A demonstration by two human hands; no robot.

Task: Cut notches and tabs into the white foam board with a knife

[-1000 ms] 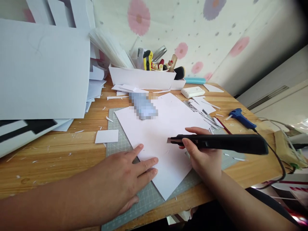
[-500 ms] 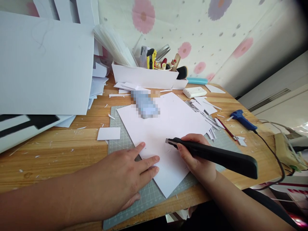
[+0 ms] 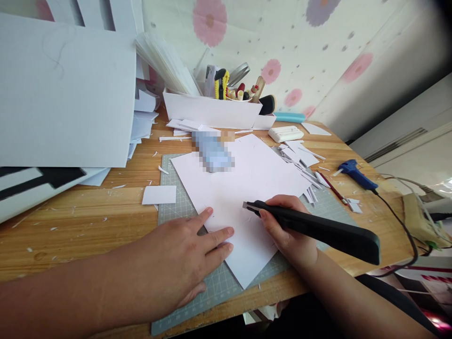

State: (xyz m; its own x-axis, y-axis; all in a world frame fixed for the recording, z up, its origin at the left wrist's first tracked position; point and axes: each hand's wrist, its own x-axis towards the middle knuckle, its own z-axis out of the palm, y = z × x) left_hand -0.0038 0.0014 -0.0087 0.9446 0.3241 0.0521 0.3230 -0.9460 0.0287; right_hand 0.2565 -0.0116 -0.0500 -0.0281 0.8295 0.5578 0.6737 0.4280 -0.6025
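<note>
A large white sheet [image 3: 247, 183] lies turned at an angle on a grey gridded cutting mat [image 3: 176, 212]. My left hand [image 3: 192, 256] rests flat at the sheet's left edge, fingers spread, with its fingertips on the white surface. In my right hand [image 3: 291, 230] is a black utility knife [image 3: 321, 230], gripped near its front with the handle pointing right. Its short blade points left, over the middle of the sheet; whether the tip touches is hard to tell. A blurred light-blue object [image 3: 213, 153] lies on the sheet's far part.
White offcuts [image 3: 300, 160] and a dark red pencil [image 3: 330, 186] lie right of the sheet. Farther right are a blue glue gun [image 3: 356, 174] with its cord and a power strip [image 3: 422, 216]. A white organizer box [image 3: 215, 110] holds tools behind. Large white boards [image 3: 67, 94] stand left.
The view has shifted very slightly. Both hands, the knife and the sheet stay practically where they were.
</note>
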